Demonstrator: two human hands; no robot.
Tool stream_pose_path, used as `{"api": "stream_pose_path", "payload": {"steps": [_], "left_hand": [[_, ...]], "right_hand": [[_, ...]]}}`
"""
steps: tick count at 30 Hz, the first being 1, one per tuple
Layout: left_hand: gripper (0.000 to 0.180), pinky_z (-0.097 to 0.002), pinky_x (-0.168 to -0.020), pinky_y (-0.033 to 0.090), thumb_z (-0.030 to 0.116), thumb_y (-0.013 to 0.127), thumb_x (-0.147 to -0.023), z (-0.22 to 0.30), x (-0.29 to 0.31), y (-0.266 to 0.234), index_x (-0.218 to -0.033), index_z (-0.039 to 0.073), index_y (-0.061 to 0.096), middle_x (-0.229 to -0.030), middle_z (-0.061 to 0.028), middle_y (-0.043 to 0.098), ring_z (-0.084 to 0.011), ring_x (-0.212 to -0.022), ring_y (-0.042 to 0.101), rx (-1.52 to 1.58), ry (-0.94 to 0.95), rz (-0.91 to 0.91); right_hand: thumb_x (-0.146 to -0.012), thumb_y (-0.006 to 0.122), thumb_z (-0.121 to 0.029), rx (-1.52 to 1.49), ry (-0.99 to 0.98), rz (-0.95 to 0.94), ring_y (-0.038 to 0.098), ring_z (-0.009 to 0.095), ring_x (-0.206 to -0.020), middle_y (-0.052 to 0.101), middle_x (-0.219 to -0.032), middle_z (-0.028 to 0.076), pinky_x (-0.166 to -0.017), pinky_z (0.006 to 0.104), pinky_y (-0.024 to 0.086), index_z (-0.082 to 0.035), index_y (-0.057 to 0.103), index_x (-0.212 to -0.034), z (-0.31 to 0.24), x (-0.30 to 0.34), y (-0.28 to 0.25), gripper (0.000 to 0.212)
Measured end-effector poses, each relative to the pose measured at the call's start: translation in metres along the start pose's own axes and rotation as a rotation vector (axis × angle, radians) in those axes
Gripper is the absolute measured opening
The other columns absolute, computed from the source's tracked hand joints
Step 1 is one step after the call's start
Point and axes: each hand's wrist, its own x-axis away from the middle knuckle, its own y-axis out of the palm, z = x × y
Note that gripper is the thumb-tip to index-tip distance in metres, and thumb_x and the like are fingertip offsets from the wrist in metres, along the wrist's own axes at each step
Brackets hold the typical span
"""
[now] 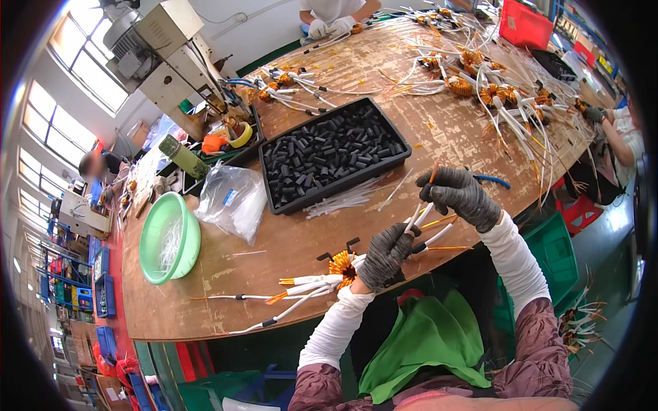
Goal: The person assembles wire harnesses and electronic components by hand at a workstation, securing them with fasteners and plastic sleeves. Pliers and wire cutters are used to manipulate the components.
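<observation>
Both my hands wear dark grey gloves. My left hand [388,256] is closed round white-sleeved wires [410,223] at the table's near edge. Just left of it lies a ring coil [342,266] wound with orange copper wire, its white-sleeved leads [301,291] fanning out to the left, some with short black tubes on them. Above and to the right, my right hand [462,198] pinches an upright copper wire [434,172] that rises from the bunch between thumb and fingers. Several more wire ends stick out to the right, below my right hand.
A black tray [404,152] of short black tubes sits ahead, beside a clear plastic bag [233,198] and a green bowl [147,236] with thin clear strips. A machine [175,82] stands far left. More coils [473,61] lie far right, near other people's hands.
</observation>
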Motion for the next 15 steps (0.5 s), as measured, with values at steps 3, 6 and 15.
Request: {"api": "stream_pose_path", "payload": {"steps": [3, 6, 15], "left_hand": [[0.028, -0.0208, -0.058, 0.040, 0.025, 0.052, -0.091, -0.010, -0.002, 0.002, -0.104, 0.002, 0.060, -0.082, 0.0001, 0.060, -0.0058, -0.066, 0.046, -0.016, 0.149, 0.021], [0.028, -0.0219, -0.057, 0.040, 0.025, 0.052, -0.091, -0.007, 0.001, 0.001, -0.103, 0.001, 0.060, -0.081, -0.0007, 0.060, -0.0061, -0.064, 0.046, -0.027, 0.059, 0.007], [0.023, -0.0215, -0.052, 0.038, 0.020, 0.051, -0.091, -0.008, -0.002, 0.002, -0.100, 0.001, 0.061, -0.067, 0.0006, 0.054, -0.0058, -0.058, 0.044, -0.083, 0.085, 0.064]], "right_hand": [[-0.077, 0.067, -0.014, 0.135, 0.028, -0.002, 0.055, 0.008, -0.065, 0.064, -0.081, 0.007, -0.053, 0.0205, 0.043, 0.002, 0.061, -0.099, -0.004, -0.001, -0.004, 0.028], [-0.076, 0.069, -0.014, 0.130, 0.024, -0.029, 0.057, 0.009, -0.067, 0.064, -0.081, 0.007, -0.057, 0.0222, 0.045, 0.001, 0.061, -0.093, 0.011, 0.000, -0.004, 0.024], [-0.077, 0.068, -0.010, 0.182, -0.114, 0.034, 0.061, 0.012, -0.076, 0.065, -0.082, 0.007, -0.073, 0.0264, 0.049, 0.001, 0.060, -0.091, 0.014, 0.011, 0.014, 0.020]]}}
